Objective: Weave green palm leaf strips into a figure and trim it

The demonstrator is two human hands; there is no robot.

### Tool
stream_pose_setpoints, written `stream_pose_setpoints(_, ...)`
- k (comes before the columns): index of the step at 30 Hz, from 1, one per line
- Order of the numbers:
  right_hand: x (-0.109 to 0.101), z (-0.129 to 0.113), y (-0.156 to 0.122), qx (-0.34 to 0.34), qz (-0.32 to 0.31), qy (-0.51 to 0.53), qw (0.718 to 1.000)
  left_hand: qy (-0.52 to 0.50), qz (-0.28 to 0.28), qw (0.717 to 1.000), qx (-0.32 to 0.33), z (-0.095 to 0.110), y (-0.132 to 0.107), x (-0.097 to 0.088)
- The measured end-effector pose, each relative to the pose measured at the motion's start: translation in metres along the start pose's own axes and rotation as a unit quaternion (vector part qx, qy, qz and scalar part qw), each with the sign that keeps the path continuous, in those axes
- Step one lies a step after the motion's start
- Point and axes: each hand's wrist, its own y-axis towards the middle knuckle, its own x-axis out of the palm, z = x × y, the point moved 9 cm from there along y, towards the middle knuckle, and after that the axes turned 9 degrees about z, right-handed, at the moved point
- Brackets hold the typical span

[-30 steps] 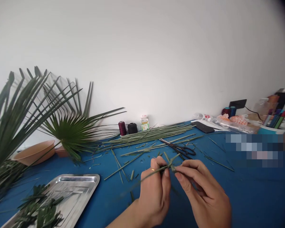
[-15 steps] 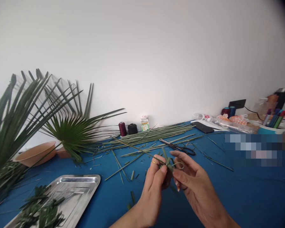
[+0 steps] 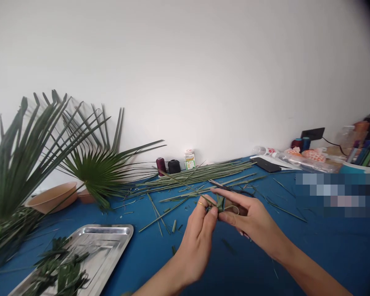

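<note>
Hands have moved up and away from the body over the last second. The right forearm is now stretched out, and the strip's loose tail has swung from low-left to up-left.

Left hand (image 3: 200, 238): thumb and forefinger pinched shut on the folded knot of the palm strip (image 3: 219, 203). The grip sits on the knot's left side, and there is a gold ring on one finger.

Right hand (image 3: 253, 218): thumb and forefinger clenched on the same knot from the right, other fingers extended. A small loop of strip curls just beside the right thumb.

The knot is held between the two grips, lifted clear of the tabletop (image 3: 327, 255). Its thin tail runs from the left grip up-left over the bundle of cut strips (image 3: 209, 170).

Around it:
- Scissors (image 3: 217, 183) lie just behind the right hand and are partly hidden by it.
- Loose strip offcuts are scattered on the blue surface near the hands.
- A metal tray (image 3: 117, 238) at lower left holds a pile of dark leaf pieces (image 3: 61, 271).
- Palm fronds (image 3: 95, 168) and a tan bowl (image 3: 54, 196) are at far left.
- Two thread spools (image 3: 167, 165) and a small box (image 3: 189, 159) stand against the wall.
- A phone (image 3: 267, 164) and a pen cup (image 3: 357, 166) are at far right, well apart from the hands.
</note>
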Motion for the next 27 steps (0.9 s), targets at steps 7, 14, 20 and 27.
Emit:
stream_pose_setpoints(7,0.005,-0.023,-0.002,-0.214,0.022,-0.181,0.960,0.093,0.062,0.990,0.088,0.006,0.008,-0.010)
stream_pose_setpoints(14,0.013,-0.023,-0.002,-0.196,-0.020,-0.186,0.963,0.129,0.091,0.983,0.091,0.007,0.009,-0.014)
stream_pose_setpoints(20,0.024,-0.011,0.000,-0.101,-0.096,-0.120,0.983,-0.092,0.050,0.995,0.004,-0.005,0.009,-0.007)
stream_pose_setpoints(27,0.015,0.004,0.008,-0.053,-0.074,-0.063,0.994,-0.222,0.045,0.971,-0.079,-0.023,0.016,-0.003)
